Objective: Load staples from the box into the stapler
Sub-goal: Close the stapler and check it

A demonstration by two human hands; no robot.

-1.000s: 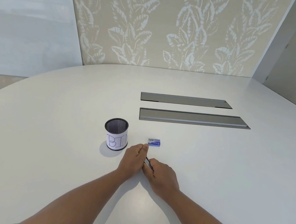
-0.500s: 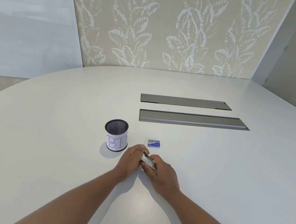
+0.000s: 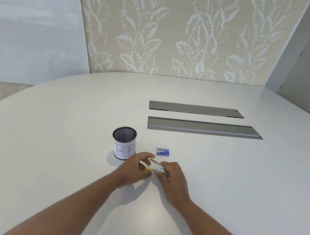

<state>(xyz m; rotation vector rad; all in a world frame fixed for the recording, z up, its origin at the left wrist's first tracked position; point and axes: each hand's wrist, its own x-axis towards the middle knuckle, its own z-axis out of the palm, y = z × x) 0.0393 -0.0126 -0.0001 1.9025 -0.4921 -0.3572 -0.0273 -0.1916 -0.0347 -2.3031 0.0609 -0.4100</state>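
A small metal stapler point(image 3: 157, 167) with yellow tips is held between both hands just above the white table point(image 3: 220, 185). My right hand point(image 3: 172, 175) grips its rear end. My left hand point(image 3: 133, 167) pinches the front, where the stapler's two parts are spread slightly apart. A small blue staple box point(image 3: 163, 152) lies shut on the table just beyond the hands, untouched.
A black mesh cup point(image 3: 124, 143) with a paper label reading "BIN" stands left of the staple box, close to my left hand. Two long grey cable hatches point(image 3: 204, 127) are set in the table farther back.
The stapler has been lifted off the table and its parts have spread apart at the yellow-tipped front. Both hands have shifted slightly nearer to me.
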